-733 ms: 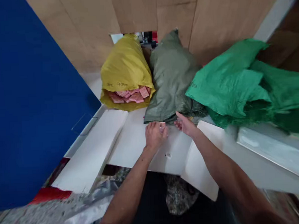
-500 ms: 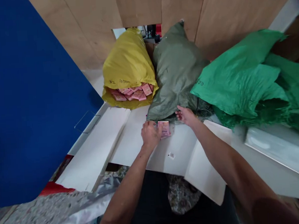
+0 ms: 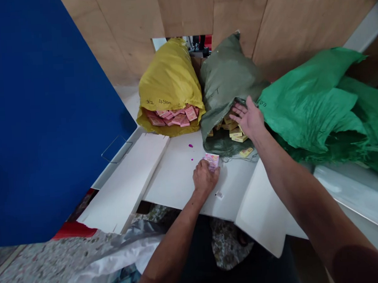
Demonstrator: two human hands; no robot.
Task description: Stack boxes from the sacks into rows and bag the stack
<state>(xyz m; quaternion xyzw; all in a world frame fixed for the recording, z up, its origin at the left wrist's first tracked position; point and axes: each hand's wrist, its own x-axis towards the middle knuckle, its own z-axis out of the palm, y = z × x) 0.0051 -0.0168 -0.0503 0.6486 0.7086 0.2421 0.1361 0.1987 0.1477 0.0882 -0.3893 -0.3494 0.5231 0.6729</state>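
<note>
My left hand (image 3: 206,177) is closed around a small pink box (image 3: 212,159) on the white surface. The fingers of my right hand (image 3: 251,120) are spread at the mouth of the grey-green sack (image 3: 226,80), palm toward the opening; nothing shows in its grasp. Small yellow boxes (image 3: 237,134) lie inside that sack, partly hidden by its cloth and my hand. One more yellow box (image 3: 245,152) rests just outside the mouth. To the left, a yellow sack (image 3: 170,81) gapes with pink boxes (image 3: 175,117) piled in its mouth.
On the right sits a green sack (image 3: 313,92) with a frayed edge. White board flaps (image 3: 124,183) edge the white surface (image 3: 174,176), where a barcode sticker (image 3: 219,194) lies. A blue panel (image 3: 48,115) stands at left; a wooden wall (image 3: 132,30) rises behind.
My right hand has moved up and the grey-green sack's mouth is now open, showing yellow boxes. My left hand stays at the pink box. The view has shifted slightly.
</note>
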